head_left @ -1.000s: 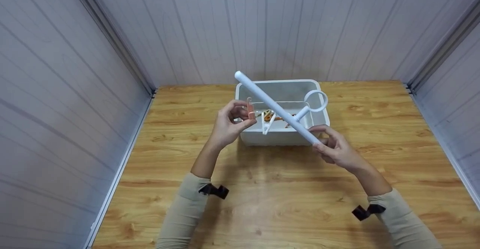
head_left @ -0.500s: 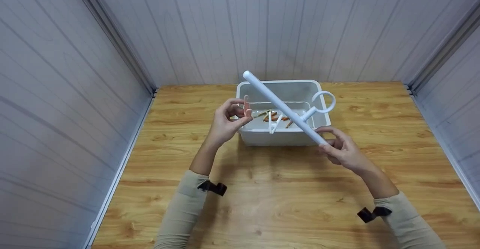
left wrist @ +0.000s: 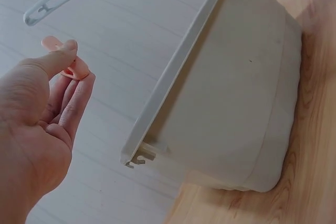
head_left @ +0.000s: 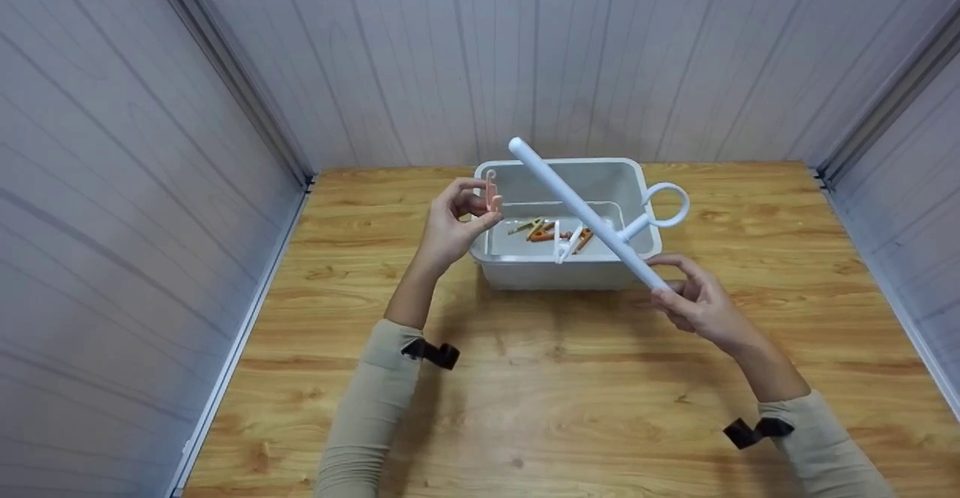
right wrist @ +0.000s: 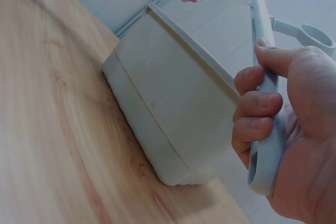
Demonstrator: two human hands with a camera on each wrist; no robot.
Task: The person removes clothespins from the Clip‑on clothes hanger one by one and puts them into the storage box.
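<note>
left hand [head_left: 454, 224] pinches a pink peg [head_left: 492, 192] upright over the bin's [head_left: 561, 271] left rim; right hand [head_left: 694, 304] grips the rod's [head_left: 577, 209] near end, its long axis slanting up-left across the bin, just right of the peg.

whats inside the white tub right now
Loose clothespins, orange and pale, lie on the floor of the white tub. The white rod, held by the right hand, crosses above and hides part of the floor.

Panel-walled booth [head_left: 375, 55], wooden tabletop [head_left: 562, 378]
</note>
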